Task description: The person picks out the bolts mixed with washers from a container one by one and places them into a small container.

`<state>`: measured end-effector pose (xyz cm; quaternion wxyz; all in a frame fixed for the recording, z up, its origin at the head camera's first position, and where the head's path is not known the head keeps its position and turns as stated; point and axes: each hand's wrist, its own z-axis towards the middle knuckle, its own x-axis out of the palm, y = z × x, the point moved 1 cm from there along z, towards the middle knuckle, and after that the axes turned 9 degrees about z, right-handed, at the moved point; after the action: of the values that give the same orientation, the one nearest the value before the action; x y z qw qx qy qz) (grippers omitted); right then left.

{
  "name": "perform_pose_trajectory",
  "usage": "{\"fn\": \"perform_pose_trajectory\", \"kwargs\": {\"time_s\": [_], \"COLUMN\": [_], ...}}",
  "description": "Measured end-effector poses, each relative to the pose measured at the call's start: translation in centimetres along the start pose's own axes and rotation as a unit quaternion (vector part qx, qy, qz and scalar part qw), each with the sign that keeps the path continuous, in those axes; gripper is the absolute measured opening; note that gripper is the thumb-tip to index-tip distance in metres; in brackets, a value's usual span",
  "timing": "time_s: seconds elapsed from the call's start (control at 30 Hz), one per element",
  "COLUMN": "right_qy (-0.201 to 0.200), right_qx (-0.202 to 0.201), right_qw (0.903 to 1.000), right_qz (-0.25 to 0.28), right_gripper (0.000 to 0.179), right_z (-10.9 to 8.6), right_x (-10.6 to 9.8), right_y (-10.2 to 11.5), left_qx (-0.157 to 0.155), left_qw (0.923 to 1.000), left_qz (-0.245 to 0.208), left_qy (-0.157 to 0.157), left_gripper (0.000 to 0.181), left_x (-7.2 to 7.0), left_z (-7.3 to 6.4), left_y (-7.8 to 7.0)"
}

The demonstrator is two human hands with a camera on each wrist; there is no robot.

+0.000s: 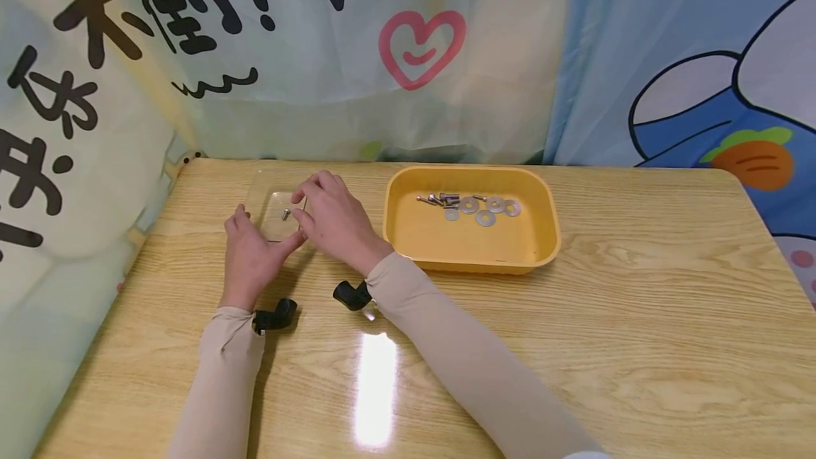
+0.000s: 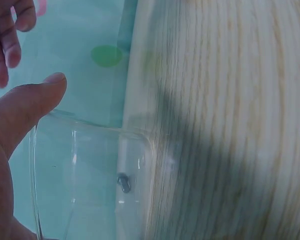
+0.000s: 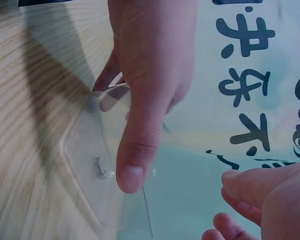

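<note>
A clear plastic box [image 1: 269, 212] stands at the left of the table. Inside it lies one small metal screw [image 1: 285, 214], which also shows through the wall in the left wrist view as a dark screw [image 2: 123, 183]. My left hand [image 1: 252, 261] grips the box, its thumb over the near rim and its fingers at the left side. Above the right side of the box hovers my right hand [image 1: 338, 218], fingers loosely bent. In the right wrist view nothing shows between the right hand's [image 3: 270, 200] thumb and fingers.
A yellow tray [image 1: 472, 250] stands right of the box, near the back edge. Several screws [image 1: 440, 200] and several flat washers [image 1: 485, 218] lie in it. A printed curtain [image 1: 319, 112] hangs behind and to the left of the wooden table [image 1: 637, 317].
</note>
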<state>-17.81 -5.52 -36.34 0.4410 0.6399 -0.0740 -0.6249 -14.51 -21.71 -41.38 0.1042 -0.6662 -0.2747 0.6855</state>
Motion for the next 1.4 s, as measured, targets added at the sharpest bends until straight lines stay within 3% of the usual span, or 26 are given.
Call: {"fn": "perform_pose_trajectory", "kwargs": {"time_s": [0.7, 1.4], "right_qy": [-0.044, -0.080], "right_qx": [-0.039, -0.042], "right_qw": [0.9983, 0.9956], "right_qz": [0.008, 0.023], "right_gripper": [0.019, 0.017], "right_z": [-3.1, -5.9], "right_x": [-3.6, -5.8], "right_y": [-0.9, -3.0], "left_qx": [-0.009, -0.014], "left_qw": [0.9998, 0.9995], "left_qz": [-0.016, -0.019], "left_qy": [0.011, 0.019], "left_gripper": [0.126, 0.126], "left_x": [-0.1, -0.3], "left_z": [-0.2, -0.5], "left_y": [-0.2, -0.4]}}
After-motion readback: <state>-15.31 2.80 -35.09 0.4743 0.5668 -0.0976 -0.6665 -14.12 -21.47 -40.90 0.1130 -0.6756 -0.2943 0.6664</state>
